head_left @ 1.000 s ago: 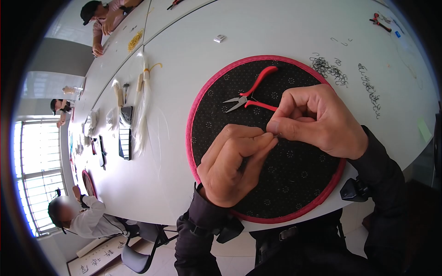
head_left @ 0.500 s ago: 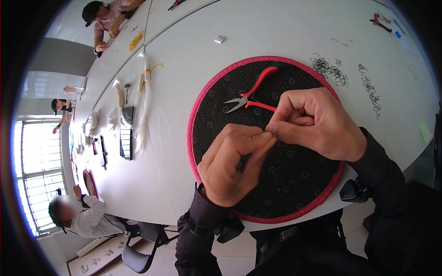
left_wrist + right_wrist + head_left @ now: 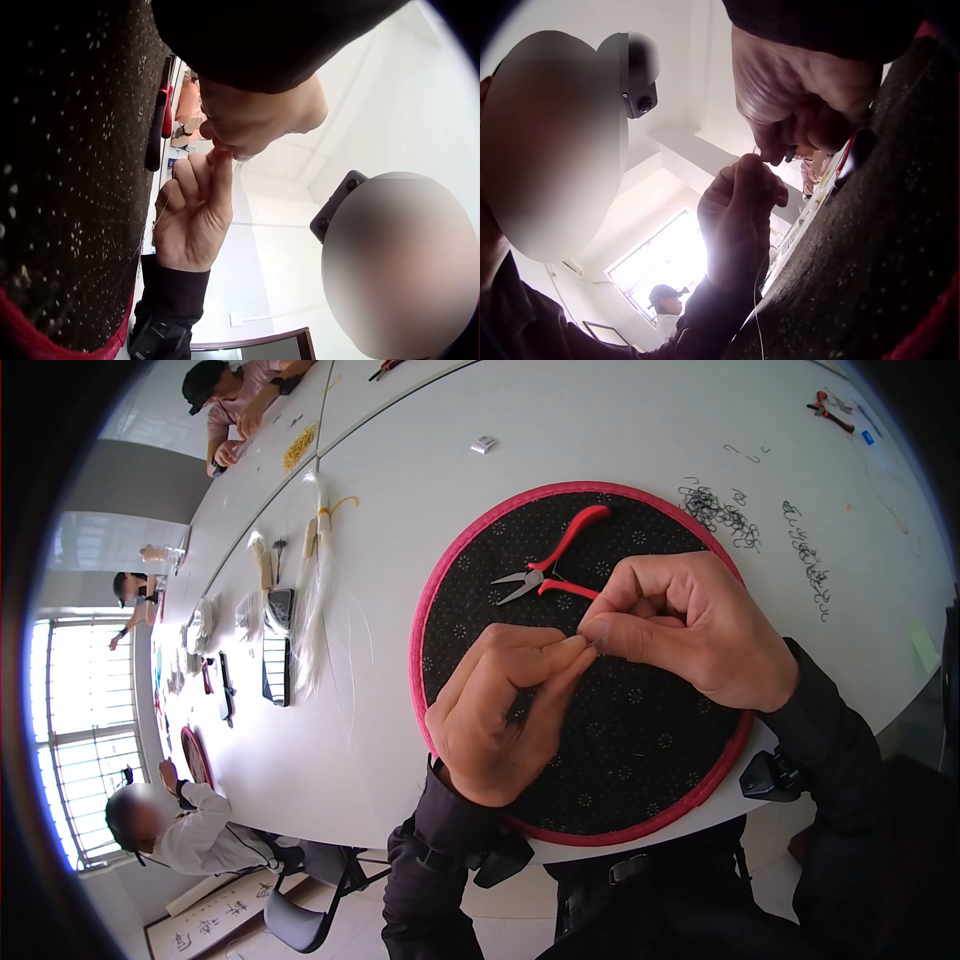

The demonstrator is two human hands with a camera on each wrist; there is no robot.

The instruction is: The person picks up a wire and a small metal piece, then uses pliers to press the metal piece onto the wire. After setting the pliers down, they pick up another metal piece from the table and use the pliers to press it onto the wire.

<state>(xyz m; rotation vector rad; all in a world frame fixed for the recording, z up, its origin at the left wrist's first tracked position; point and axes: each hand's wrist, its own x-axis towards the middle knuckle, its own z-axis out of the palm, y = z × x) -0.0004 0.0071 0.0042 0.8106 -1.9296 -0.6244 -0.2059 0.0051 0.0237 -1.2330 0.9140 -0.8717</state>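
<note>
Both hands meet fingertip to fingertip above a round black mat with a pink rim [image 3: 418, 660]. My left hand [image 3: 505, 710] pinches a thin pale line [image 3: 758, 330], which hangs below it in the right wrist view. The right hand [image 3: 700, 625] pinches something tiny between thumb and forefinger; a small dark glint shows there, but its shape is mostly hidden by the fingers. Red-handled pliers [image 3: 535, 577] lie with their jaws apart on the mat behind the hands, one handle partly behind the right hand.
Dark hooks [image 3: 715, 510] lie in a loose heap beyond the mat, with more hooks [image 3: 808, 560] farther right. A small white packet [image 3: 484, 445], bundles of pale strands [image 3: 315, 590] and a phone [image 3: 276, 660] are on the table. Other people sit around it.
The head view has shifted slightly. The left fingertips have drawn a little down and left, and the dark glint shows more clearly between the hands. The pliers have not moved on the mat.
</note>
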